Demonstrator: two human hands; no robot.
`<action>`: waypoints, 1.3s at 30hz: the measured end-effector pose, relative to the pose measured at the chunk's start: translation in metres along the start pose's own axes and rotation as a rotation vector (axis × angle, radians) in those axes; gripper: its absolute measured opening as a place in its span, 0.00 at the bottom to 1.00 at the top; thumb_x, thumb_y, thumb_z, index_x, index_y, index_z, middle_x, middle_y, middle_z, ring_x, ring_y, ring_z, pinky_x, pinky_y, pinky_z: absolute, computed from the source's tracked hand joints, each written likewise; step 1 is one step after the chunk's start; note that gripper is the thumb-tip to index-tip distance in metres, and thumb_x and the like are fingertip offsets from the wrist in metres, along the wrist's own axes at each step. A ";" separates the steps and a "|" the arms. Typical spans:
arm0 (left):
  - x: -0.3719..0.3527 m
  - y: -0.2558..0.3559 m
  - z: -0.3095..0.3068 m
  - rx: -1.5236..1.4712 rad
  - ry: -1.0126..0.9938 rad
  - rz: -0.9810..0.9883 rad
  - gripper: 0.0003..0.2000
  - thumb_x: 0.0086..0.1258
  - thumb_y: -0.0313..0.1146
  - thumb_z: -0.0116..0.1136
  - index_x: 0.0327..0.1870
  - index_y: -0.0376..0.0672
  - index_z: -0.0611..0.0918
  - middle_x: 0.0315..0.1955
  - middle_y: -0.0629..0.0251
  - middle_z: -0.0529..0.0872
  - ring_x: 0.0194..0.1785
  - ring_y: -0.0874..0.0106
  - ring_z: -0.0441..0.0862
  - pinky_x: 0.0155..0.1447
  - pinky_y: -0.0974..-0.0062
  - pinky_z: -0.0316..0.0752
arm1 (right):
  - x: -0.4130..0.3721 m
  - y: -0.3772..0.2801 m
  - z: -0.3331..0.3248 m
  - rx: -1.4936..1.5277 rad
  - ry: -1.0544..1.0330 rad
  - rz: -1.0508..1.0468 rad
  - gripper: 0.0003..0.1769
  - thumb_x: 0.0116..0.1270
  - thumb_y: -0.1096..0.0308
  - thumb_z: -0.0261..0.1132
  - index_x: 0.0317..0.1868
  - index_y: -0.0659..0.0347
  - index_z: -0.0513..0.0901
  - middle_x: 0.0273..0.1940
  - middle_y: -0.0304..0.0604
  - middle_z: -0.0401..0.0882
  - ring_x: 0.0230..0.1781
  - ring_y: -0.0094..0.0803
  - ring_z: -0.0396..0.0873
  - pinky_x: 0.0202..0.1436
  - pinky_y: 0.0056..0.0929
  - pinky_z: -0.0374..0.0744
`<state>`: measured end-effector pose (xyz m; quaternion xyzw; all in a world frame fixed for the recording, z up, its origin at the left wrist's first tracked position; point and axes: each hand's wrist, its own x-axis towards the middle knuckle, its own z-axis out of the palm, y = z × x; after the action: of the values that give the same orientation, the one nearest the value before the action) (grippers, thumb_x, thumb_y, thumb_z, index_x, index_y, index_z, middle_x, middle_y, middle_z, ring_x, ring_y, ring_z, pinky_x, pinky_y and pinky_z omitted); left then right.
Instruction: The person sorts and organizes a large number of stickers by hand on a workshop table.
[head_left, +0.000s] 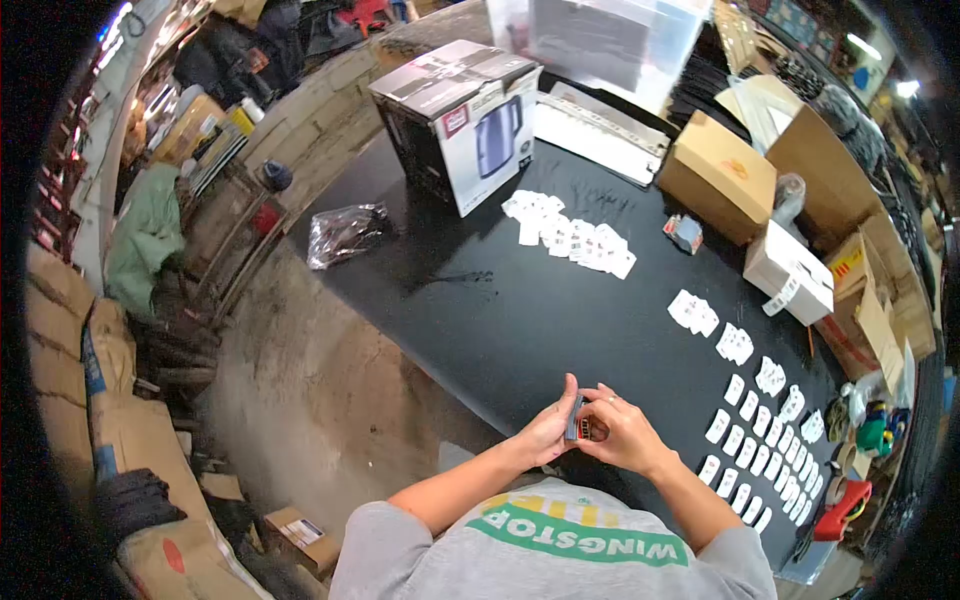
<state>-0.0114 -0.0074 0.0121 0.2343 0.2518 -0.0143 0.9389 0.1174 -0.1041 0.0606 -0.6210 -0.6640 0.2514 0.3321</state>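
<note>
While your left hand (542, 435) and right hand (625, 432) both pinch the small card pack (573, 418) between them, its long axis points roughly away from you, near the table's (520, 320) left edge, neither hand nearer.

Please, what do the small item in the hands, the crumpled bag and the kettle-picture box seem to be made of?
Small item: perhaps matte card, from its flat grey side; fingers hide much, so plastic remains possible.
Crumpled bag: likely thin, glossy plastic film, given its wrinkles and bright reflections.
Kettle-picture box: probably printed cardboard, smooth, judging by its flat panels and straight edges.
</note>
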 end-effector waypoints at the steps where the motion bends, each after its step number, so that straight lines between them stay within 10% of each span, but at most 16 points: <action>1: -0.001 0.000 0.000 -0.008 0.007 0.011 0.34 0.68 0.67 0.32 0.57 0.46 0.73 0.44 0.67 0.82 0.47 0.73 0.82 0.48 0.72 0.81 | 0.002 -0.004 -0.001 -0.011 0.012 0.009 0.19 0.48 0.72 0.73 0.40 0.62 0.77 0.47 0.51 0.78 0.51 0.47 0.78 0.70 0.47 0.66; 39: -0.028 0.013 -0.024 -0.169 0.073 0.101 0.36 0.66 0.71 0.26 0.56 0.49 0.73 0.38 0.68 0.83 0.43 0.75 0.83 0.39 0.75 0.82 | 0.056 -0.033 0.006 -0.208 -0.215 -0.068 0.20 0.50 0.67 0.73 0.42 0.60 0.76 0.56 0.56 0.73 0.60 0.51 0.71 0.71 0.45 0.64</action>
<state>-0.0446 0.0127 0.0130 0.1670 0.2740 0.0631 0.9450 0.0911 -0.0518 0.0888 -0.5986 -0.7389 0.2350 0.2013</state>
